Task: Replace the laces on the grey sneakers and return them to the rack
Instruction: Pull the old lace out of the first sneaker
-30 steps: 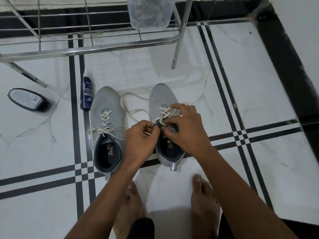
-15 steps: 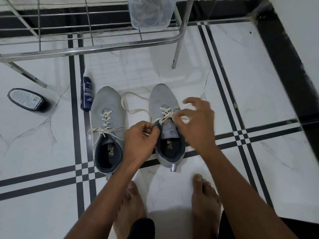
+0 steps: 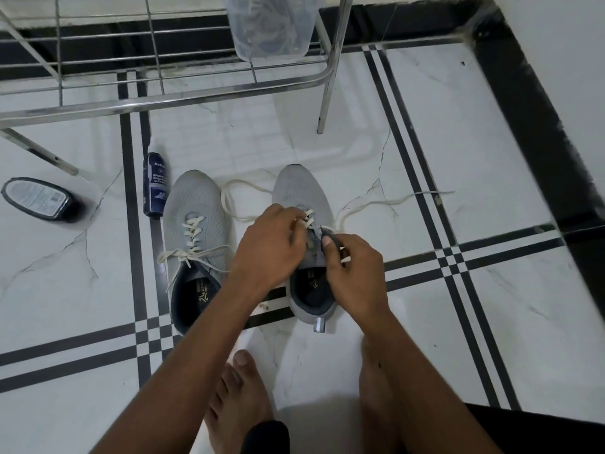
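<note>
A dark bottle (image 3: 41,199) and a spray can (image 3: 155,185) are seen lying on the floor (image 3: 491,306). Beside the laced left sneaker (image 3: 195,244), the right sneaker (image 3: 302,204) is worked on: its lace (image 3: 386,202) is pinched by the left hand (image 3: 271,247), its tongue by the right hand (image 3: 355,273).

Both sneakers (image 3: 196,221) are pale grey mesh with navy linings and cream laces (image 3: 193,235). The floor (image 3: 491,158) is white marble veined grey, crossed by black double stripes. The far-left spray can (image 3: 154,185) is navy.
</note>
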The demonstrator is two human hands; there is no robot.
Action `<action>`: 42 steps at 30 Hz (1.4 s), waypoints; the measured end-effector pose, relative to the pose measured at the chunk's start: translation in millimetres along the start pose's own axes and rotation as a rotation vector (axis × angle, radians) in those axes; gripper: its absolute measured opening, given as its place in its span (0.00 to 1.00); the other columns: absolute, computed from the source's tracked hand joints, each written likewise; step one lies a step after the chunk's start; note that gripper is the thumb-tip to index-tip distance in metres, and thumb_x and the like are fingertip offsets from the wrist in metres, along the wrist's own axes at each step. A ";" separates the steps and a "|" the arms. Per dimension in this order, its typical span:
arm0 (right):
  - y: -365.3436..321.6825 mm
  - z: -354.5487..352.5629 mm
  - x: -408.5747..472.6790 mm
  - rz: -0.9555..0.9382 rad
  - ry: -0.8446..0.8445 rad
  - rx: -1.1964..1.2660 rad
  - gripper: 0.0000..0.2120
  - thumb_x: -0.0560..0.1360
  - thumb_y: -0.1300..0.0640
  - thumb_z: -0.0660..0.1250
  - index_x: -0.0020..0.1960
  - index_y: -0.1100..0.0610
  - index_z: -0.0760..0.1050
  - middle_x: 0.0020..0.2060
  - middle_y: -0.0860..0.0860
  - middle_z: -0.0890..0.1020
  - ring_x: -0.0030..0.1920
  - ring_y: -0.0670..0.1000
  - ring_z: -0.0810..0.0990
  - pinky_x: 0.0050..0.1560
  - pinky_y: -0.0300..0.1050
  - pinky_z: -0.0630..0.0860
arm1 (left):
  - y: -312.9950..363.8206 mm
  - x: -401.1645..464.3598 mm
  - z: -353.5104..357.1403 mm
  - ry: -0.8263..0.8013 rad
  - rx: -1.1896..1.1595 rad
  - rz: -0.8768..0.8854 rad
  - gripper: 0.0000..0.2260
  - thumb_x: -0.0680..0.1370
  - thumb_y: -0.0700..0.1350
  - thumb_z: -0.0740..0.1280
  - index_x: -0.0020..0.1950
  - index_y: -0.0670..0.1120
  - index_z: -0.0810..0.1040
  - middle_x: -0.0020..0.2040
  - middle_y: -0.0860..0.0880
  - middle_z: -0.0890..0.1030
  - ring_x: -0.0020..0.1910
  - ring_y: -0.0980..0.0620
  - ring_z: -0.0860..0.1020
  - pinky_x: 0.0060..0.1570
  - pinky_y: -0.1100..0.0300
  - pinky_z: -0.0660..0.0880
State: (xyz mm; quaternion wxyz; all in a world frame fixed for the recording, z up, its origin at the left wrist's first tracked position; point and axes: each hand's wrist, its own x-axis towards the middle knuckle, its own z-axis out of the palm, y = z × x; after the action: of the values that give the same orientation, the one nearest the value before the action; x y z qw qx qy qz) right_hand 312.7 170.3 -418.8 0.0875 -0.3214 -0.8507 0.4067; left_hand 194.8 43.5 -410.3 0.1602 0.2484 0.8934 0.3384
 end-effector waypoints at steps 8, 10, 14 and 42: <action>3.0 0.3 4.8 0.086 0.022 -0.038 0.11 0.86 0.47 0.64 0.52 0.50 0.83 0.43 0.43 0.82 0.45 0.45 0.80 0.48 0.44 0.76 | -8.3 35.0 -3.6 -0.216 0.158 0.058 0.03 0.80 0.38 0.70 0.51 0.45 0.82 0.49 0.48 0.78 0.48 0.44 0.81 0.45 0.51 0.77; 5.4 2.2 3.5 0.098 0.077 -0.044 0.11 0.86 0.48 0.64 0.50 0.50 0.81 0.42 0.43 0.82 0.44 0.46 0.79 0.46 0.44 0.74 | -8.0 25.7 -4.1 -0.081 -0.271 -0.205 0.04 0.83 0.35 0.67 0.52 0.42 0.81 0.49 0.43 0.82 0.41 0.43 0.86 0.41 0.50 0.85; 7.4 5.7 4.1 0.009 0.070 -0.072 0.09 0.86 0.50 0.64 0.54 0.50 0.82 0.45 0.43 0.82 0.47 0.48 0.79 0.48 0.46 0.75 | -14.3 9.1 3.5 0.048 -0.450 -0.282 0.04 0.85 0.47 0.67 0.59 0.50 0.79 0.52 0.46 0.82 0.38 0.50 0.85 0.43 0.53 0.86; 0.1 15.4 -10.3 0.019 0.091 -0.306 0.11 0.87 0.48 0.61 0.54 0.50 0.80 0.47 0.44 0.81 0.47 0.49 0.77 0.43 0.46 0.70 | -25.0 13.1 -5.4 0.150 -0.068 0.088 0.20 0.81 0.53 0.73 0.72 0.53 0.76 0.68 0.50 0.72 0.65 0.52 0.73 0.57 0.60 0.74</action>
State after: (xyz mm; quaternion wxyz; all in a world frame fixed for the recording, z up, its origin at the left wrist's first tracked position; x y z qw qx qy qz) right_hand 314.4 154.1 -427.8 0.0721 -0.3574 -0.8947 0.2581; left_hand 173.2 31.6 -425.1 0.0859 0.2560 0.8791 0.3928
